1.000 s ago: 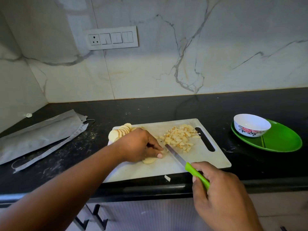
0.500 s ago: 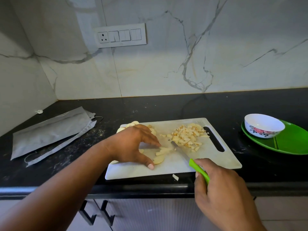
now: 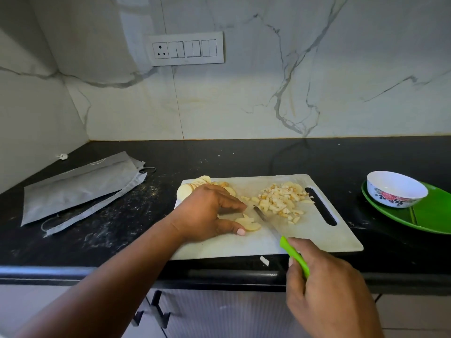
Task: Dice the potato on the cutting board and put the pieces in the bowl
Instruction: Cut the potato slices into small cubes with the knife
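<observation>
Head view: left hand (image 3: 207,213) arched over a few potato slices (image 3: 247,223) near the middle of the white cutting board (image 3: 317,237), thumb and fingertips curled down to pin them. Right hand (image 3: 327,286) clenched round the green handle of the knife (image 3: 280,230), blade lying flat-angled between the pinned slices and the diced heap (image 3: 280,200).

Since a second ago: blade drawn back from the slices toward the near edge, left hand spread wider and shifted slightly toward the near edge, regrouping the cut strips. Probably a reset between cuts rather than a finished stage.

More uncut slices (image 3: 195,186) fanned at the far left corner of the board, partly hidden by the left wrist. One stray piece (image 3: 264,261) off the board on the black counter edge. Floral bowl (image 3: 396,189) on the green plate (image 3: 429,215), well apart to the right, apparently empty. Transfer not yet begun; dicing roughly half done, judging by the piles.
</observation>
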Demonstrator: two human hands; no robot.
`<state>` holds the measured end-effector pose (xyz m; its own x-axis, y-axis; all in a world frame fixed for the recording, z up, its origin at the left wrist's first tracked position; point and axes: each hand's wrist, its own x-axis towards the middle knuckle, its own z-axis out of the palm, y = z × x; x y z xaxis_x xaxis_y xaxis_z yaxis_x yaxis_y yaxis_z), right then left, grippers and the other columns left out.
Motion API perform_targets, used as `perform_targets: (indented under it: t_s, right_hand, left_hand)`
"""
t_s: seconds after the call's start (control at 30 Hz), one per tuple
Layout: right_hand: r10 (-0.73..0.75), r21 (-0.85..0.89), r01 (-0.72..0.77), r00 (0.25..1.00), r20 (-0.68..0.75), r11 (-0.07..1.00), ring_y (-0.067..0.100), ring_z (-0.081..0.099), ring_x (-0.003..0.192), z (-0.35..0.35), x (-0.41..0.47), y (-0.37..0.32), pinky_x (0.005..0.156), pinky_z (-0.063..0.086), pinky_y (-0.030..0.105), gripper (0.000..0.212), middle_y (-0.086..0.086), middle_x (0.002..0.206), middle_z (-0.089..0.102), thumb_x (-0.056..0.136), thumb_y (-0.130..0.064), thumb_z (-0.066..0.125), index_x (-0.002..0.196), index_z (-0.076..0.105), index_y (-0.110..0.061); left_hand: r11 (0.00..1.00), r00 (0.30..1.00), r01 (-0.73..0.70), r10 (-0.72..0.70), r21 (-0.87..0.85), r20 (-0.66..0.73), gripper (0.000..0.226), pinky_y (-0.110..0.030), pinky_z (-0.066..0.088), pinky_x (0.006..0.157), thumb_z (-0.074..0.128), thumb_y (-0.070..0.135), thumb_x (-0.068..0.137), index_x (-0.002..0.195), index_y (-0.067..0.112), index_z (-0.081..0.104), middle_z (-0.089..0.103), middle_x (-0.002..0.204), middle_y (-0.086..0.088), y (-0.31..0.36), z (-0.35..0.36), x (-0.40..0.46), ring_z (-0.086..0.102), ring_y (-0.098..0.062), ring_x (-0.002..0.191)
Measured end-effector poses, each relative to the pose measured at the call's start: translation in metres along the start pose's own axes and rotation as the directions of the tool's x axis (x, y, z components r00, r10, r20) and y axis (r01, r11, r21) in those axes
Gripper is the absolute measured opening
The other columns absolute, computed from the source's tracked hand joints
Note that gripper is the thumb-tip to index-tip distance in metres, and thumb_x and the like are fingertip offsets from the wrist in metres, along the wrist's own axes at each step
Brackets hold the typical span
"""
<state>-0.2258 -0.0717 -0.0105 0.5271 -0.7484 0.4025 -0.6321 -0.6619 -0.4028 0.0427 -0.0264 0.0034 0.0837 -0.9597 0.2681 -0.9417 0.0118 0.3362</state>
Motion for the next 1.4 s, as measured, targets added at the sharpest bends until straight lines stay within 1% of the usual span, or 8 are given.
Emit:
perform_targets:
  t_s: [0.23, 0.43, 0.6, 0.8, 1.03, 1.17, 1.33, 1.4]
  right_hand:
    - [0.01, 0.03, -0.01, 1.0, 0.017, 0.999, 0.008, 0.059, 0.054, -0.004, -0.002, -0.007, 0.05, 0.027, 0.003, 0.041, -0.019, 0.066, 0.063, 0.065, -0.023, 0.083, 0.102, 0.071, -0.034]
    - [-0.003, -0.07, 0.003, 1.0, 0.005, 0.998, 0.011, 0.064, 0.051, 0.008, 0.0, -0.021, 0.042, 0.048, 0.024, 0.043, -0.01, 0.063, 0.066, 0.057, -0.021, 0.085, 0.098, 0.075, -0.027]
    - [0.027, -0.074, -0.019, 0.994, 0.109, 0.997, 0.012, 0.067, 0.063, 0.017, -0.002, -0.032, 0.052, 0.053, 0.026, 0.041, -0.008, 0.076, 0.07, 0.07, -0.025, 0.076, 0.111, 0.072, -0.026]
    - [-0.055, -0.085, 0.059, 0.997, 0.051, 0.995, 0.009, 0.059, 0.041, 0.02, -0.027, -0.02, 0.041, 0.044, 0.016, 0.057, -0.006, 0.058, 0.065, 0.039, -0.021, 0.092, 0.095, 0.079, -0.019]
    - [-0.048, -0.043, 0.044, 0.995, -0.088, 0.998, 0.012, 0.057, 0.04, 0.008, -0.034, -0.023, 0.044, 0.033, 0.013, 0.04, -0.005, 0.053, 0.061, 0.051, -0.012, 0.085, 0.091, 0.078, -0.019]
    - [-0.019, -0.023, 0.019, 1.0, 0.008, 1.0, 0.011, 0.059, 0.045, 0.012, -0.018, -0.032, 0.044, 0.033, 0.017, 0.044, -0.005, 0.059, 0.062, 0.057, -0.018, 0.083, 0.099, 0.073, -0.022]
    - [-0.027, -0.02, 0.028, 0.999, 0.03, 0.999, 0.015, 0.067, 0.092, 0.025, -0.006, -0.04, 0.073, 0.05, 0.026, 0.046, -0.005, 0.104, 0.067, 0.092, -0.034, 0.048, 0.138, 0.046, -0.033]
    - [-0.002, -0.06, 0.01, 0.989, 0.145, 0.998, 0.013, 0.068, 0.076, 0.026, -0.007, -0.038, 0.061, 0.048, 0.022, 0.047, -0.006, 0.09, 0.069, 0.084, -0.032, 0.061, 0.131, 0.057, -0.029]
  left_hand:
    - [0.998, 0.999, 0.03, -0.031, 0.047, 0.02, 0.037, -0.049, 0.026, 0.125, 0.062, 0.055, 0.096, 0.126, 0.038, 0.073, 0.067, 0.13, 0.026, 0.005, 0.011, -0.006, 0.048, -0.003, 0.14]
    - [0.986, 0.982, 0.16, -0.153, 0.056, -0.109, 0.028, -0.024, 0.019, 0.124, 0.066, 0.042, 0.099, 0.122, 0.033, 0.077, 0.071, 0.125, 0.024, 0.023, 0.024, -0.007, 0.058, 0.001, 0.126]
    - [0.975, 0.967, 0.219, -0.213, 0.03, -0.141, 0.024, -0.042, 0.035, 0.121, 0.068, 0.042, 0.095, 0.115, 0.036, 0.079, 0.074, 0.116, 0.024, 0.028, 0.029, -0.007, 0.066, -0.001, 0.112]
    - [0.969, 0.955, 0.246, -0.239, 0.022, -0.175, 0.02, -0.042, 0.04, 0.117, 0.069, 0.042, 0.094, 0.109, 0.036, 0.081, 0.075, 0.109, 0.026, 0.032, 0.034, -0.006, 0.067, 0.0, 0.103]
    - [0.951, 0.932, 0.297, -0.308, -0.085, -0.193, 0.023, -0.021, 0.055, 0.091, 0.076, 0.046, 0.09, 0.109, 0.034, 0.081, 0.075, 0.109, 0.023, 0.038, 0.029, -0.01, 0.066, 0.003, 0.095]
    - [0.955, 0.933, 0.295, -0.297, -0.037, -0.205, 0.022, -0.024, 0.057, 0.086, 0.076, 0.049, 0.089, 0.106, 0.036, 0.082, 0.075, 0.103, 0.025, 0.04, 0.025, -0.012, 0.066, 0.003, 0.093]
    - [0.958, 0.946, 0.284, -0.274, 0.034, -0.173, 0.021, -0.025, 0.055, 0.092, 0.068, 0.031, 0.094, 0.11, 0.037, 0.08, 0.074, 0.11, 0.023, 0.041, 0.024, -0.013, 0.064, 0.0, 0.103]
    - [0.955, 0.941, 0.295, -0.288, 0.012, -0.177, 0.021, -0.025, 0.054, 0.091, 0.069, 0.024, 0.093, 0.108, 0.033, 0.082, 0.075, 0.107, 0.02, 0.042, 0.026, -0.011, 0.064, -0.001, 0.1]
